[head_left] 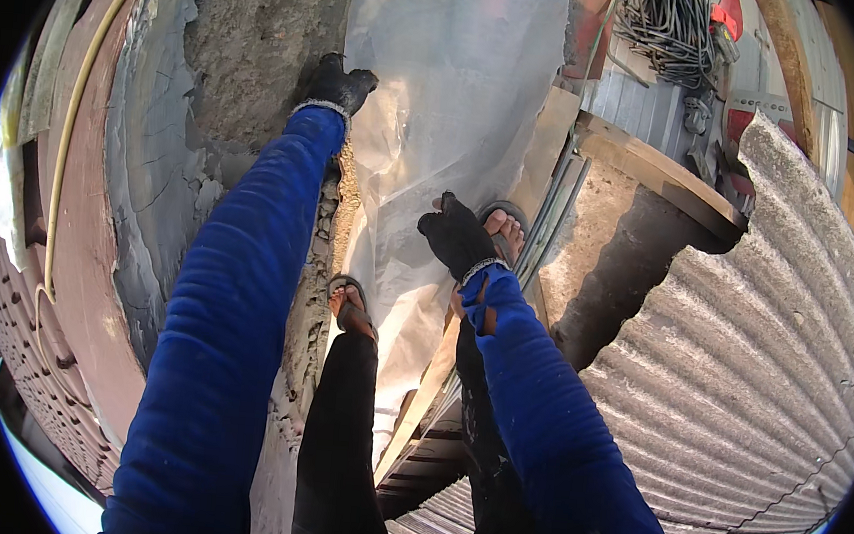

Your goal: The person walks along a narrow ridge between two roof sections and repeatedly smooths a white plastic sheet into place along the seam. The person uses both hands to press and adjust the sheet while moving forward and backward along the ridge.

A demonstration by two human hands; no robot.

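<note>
The plastic sheet (453, 58) ran up to twelve o'clock, with the mortar surface (266, 23) beside it at eleven. The left hand (337, 87) was at their shared border — whether it touched either was hard to tell. Near the centre, the right hand (456, 237) was over the sheet, just left of the right foot (504, 235). The wire bundle (671, 30) lay at one o'clock, the wooden plank (655, 170) at two, the corrugated panel (762, 344) from two to five — and the hose (68, 138) ran along ten.

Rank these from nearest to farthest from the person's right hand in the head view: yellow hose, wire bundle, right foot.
1. Right foot: just right of the right hand.
2. Wire bundle: upper right.
3. Yellow hose: far left.
</note>
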